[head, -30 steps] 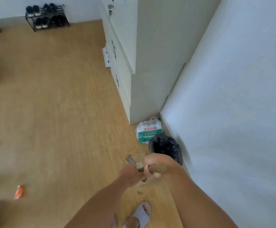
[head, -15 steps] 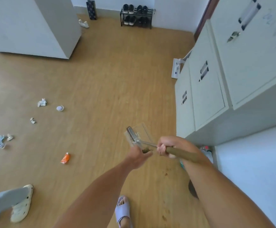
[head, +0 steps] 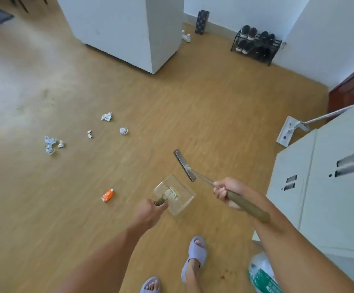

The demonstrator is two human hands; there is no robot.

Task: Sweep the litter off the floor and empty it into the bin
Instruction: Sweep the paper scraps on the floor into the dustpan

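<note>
My left hand point(head: 150, 210) grips the handle of a clear plastic dustpan point(head: 174, 194), held above the wooden floor. My right hand point(head: 226, 189) is closed around the brown handle of a small broom point(head: 185, 165), whose brush head points away from me, just beyond the dustpan. Litter lies on the floor to the left: an orange wrapper point(head: 107, 195) closest, then a round white lid point(head: 123, 130), crumpled paper point(head: 106, 116), a small scrap point(head: 90, 134) and a bluish crumpled wad point(head: 50, 143). The bin is out of view.
Grey metal cabinets point(head: 328, 187) stand at the right, with a flat mop point(head: 288, 132) leaning beside them. A white cabinet point(head: 129, 28) stands at the back, a shoe rack point(head: 255, 47) against the far wall. A pack of water bottles point(head: 262, 273) sits by my slippered feet point(head: 195, 254).
The view has swung left, away from the corner with the black bin bag, toward the open floor. The broom and dustpan, held together before, are now apart, one in each hand.
</note>
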